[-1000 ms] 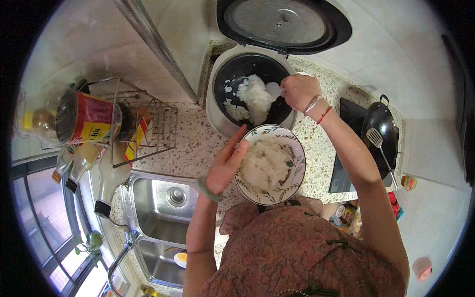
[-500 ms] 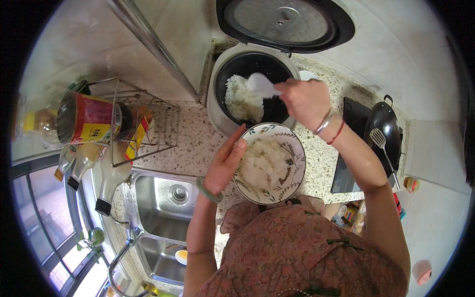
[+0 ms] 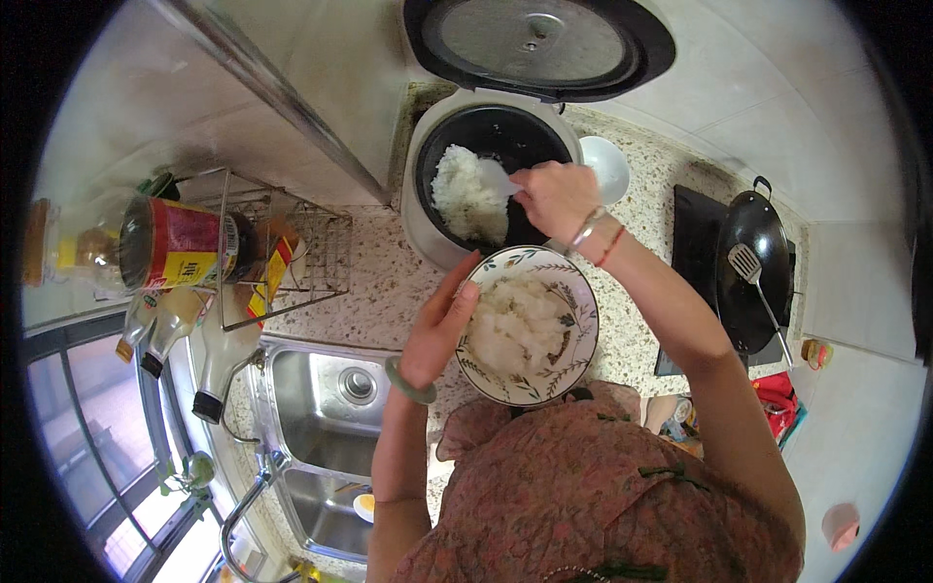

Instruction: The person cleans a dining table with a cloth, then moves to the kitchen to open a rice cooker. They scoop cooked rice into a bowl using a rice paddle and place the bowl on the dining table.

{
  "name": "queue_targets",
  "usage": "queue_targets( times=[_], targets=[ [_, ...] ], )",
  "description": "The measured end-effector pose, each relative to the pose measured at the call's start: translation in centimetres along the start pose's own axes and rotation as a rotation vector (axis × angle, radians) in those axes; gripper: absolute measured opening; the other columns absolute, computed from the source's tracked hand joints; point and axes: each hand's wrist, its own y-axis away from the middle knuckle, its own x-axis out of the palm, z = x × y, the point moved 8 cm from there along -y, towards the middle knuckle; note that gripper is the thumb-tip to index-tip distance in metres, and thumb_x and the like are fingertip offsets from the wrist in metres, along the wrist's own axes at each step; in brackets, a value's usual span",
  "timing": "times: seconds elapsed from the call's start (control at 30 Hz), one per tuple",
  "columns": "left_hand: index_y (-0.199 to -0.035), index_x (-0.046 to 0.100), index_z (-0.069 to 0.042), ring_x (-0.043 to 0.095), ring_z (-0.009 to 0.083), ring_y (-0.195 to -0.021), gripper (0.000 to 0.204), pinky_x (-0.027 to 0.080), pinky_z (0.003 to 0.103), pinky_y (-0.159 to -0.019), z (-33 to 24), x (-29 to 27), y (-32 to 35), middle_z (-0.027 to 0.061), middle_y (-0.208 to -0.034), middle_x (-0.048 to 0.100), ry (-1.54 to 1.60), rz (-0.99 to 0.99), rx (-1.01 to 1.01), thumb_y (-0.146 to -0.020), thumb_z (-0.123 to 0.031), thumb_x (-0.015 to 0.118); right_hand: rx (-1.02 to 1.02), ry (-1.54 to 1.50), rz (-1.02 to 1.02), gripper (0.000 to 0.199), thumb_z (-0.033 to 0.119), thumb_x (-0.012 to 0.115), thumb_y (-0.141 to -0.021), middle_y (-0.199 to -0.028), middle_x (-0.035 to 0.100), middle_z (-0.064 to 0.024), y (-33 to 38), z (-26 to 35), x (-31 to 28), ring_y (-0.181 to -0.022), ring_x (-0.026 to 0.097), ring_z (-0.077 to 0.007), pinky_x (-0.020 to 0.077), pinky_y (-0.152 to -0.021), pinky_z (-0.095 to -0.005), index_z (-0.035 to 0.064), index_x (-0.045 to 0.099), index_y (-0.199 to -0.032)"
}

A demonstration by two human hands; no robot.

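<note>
Two hands point(image 3: 437, 325) point(image 3: 559, 202), one cooker point(image 3: 520, 136), one paddle point(image 3: 498, 177), one wok point(image 3: 758, 219), probably two bowls point(image 3: 583, 330) point(image 3: 607, 169).

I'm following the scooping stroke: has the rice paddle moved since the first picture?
Yes. Against the rice cooker, the rice paddle has moved left, from the right side of the cooker's opening toward its middle.

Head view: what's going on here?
A person's left hand holds a leaf-patterned bowl with rice already in it. Their right hand grips a pale paddle at the mound of rice inside the open rice cooker. Off to the right, a slotted spatula rests in a black wok.
</note>
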Motion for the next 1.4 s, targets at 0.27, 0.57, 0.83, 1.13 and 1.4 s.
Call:
queue_targets(
  times=[0.27, 0.57, 0.83, 1.13, 1.4],
  targets=[
    [-0.139, 0.041, -0.001, 0.044, 0.0159, -0.123, 0.048, 0.033, 0.029, -0.104, 0.0, -0.4, 0.5, 0.01, -0.134, 0.049, 0.033, -0.003, 0.013, -0.1, -0.028, 0.047, -0.087, 0.012, -0.112, 0.018, 0.017, 0.063, -0.078, -0.075, 0.067, -0.0085, 0.5, 0.1, -2.3, -0.069, 0.067, -0.0274, 0.0521, -0.059, -0.0404, 0.0169, 0.07, -0.094],
    [-0.14, 0.039, 0.0, 0.042, 0.017, -0.125, 0.052, 0.033, 0.03, -0.104, 0.8, -1.5, 0.2, 0.0112, -0.136, 0.047, 0.045, -0.019, 0.039, -0.099, -0.031, 0.048, -0.126, 0.011, -0.13, 0.024, 0.017, 0.065, -0.076, -0.081, 0.068, -0.0075, 0.2, 0.5, -0.8, -0.069, 0.066, -0.0273, 0.0515, -0.057, -0.0387, 0.0161, 0.07, -0.099],
    [-0.142, 0.036, -0.001, 0.041, 0.0181, -0.126, 0.055, 0.032, 0.03, -0.105, 0.1, -1.2, -0.1, 0.0127, -0.139, 0.045, 0.004, -0.026, 0.028, -0.099, -0.032, 0.048, 0.023, 0.201, -0.048, 0.018, 0.01, 0.06, -0.075, -0.078, 0.068, -0.0111, 0.6, -2.8, -1.0, -0.071, 0.068, -0.0284, 0.0537, -0.06, -0.0399, 0.0115, 0.071, -0.089],
    [-0.142, 0.036, 0.0, 0.044, 0.0188, -0.125, 0.053, 0.034, 0.031, -0.105, 0.1, -1.3, -0.2, 0.0123, -0.138, 0.046, -0.015, -0.044, 0.042, -0.1, -0.031, 0.045, -0.022, -0.039, -0.077, 0.02, 0.019, 0.066, -0.076, -0.081, 0.069, -0.0086, -2.7, -2.6, 1.3, -0.075, 0.068, -0.0271, 0.0535, -0.065, -0.0393, 0.0186, 0.072, -0.095],
    [-0.141, 0.038, -0.002, 0.045, 0.0184, -0.123, 0.052, 0.034, 0.032, -0.104, -0.3, -1.3, 0.1, 0.0114, -0.135, 0.049, -0.011, -0.064, 0.06, -0.1, -0.033, 0.043, -0.108, -0.191, -0.021, 0.024, 0.022, 0.07, -0.077, -0.082, 0.07, -0.0082, -2.6, -1.3, 3.4, -0.075, 0.067, -0.0263, 0.0526, -0.065, -0.0374, 0.0208, 0.073, -0.1]
  ],
)
